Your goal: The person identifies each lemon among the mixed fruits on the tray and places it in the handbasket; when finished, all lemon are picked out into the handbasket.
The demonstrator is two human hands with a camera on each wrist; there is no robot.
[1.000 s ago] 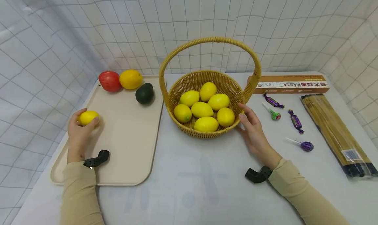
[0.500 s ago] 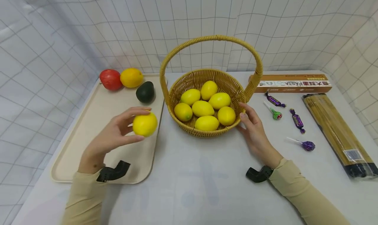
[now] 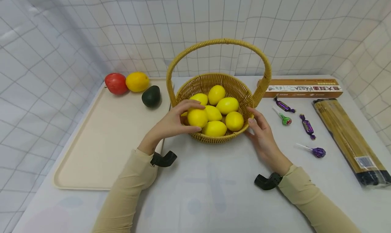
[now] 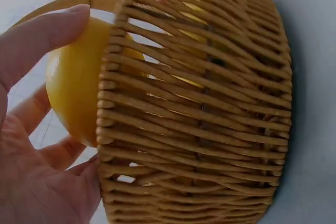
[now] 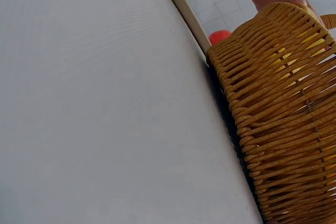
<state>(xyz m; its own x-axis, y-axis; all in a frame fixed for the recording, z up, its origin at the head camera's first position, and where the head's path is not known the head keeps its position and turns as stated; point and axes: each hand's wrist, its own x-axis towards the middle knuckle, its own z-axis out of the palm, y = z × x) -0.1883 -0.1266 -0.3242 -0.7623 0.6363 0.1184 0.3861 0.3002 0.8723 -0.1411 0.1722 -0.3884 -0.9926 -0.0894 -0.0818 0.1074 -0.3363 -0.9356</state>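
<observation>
My left hand (image 3: 171, 122) holds a yellow lemon (image 3: 197, 118) between thumb and fingers, over the left front of the wicker basket (image 3: 195, 137). In the left wrist view, that lemon (image 4: 79, 82) is at the level of the basket's rim (image 4: 105, 114), and its far side lies behind the weave. Several more lemons (image 3: 227, 105) lie inside the basket, some partly covered by the left hand. On the basket's right side, my right hand (image 3: 262, 138) grips the rim with thumb and fingers. The right wrist view shows mostly the basket's woven wall (image 5: 283, 119).
A beige tray (image 3: 100, 151) on the left bears a red fruit (image 3: 116, 84), a yellow fruit (image 3: 137, 82) and a dark green avocado (image 3: 151, 96). To the right are a pasta box (image 3: 305, 88), wrapped candies (image 3: 308, 127), lollipops (image 3: 318, 152) and a long brown packet (image 3: 345, 134). The tall basket handle (image 3: 224, 41) arches above.
My left hand has lifted the lemon off the tray and carried it rightward to the basket. The right hand has stayed at the basket's rim.
</observation>
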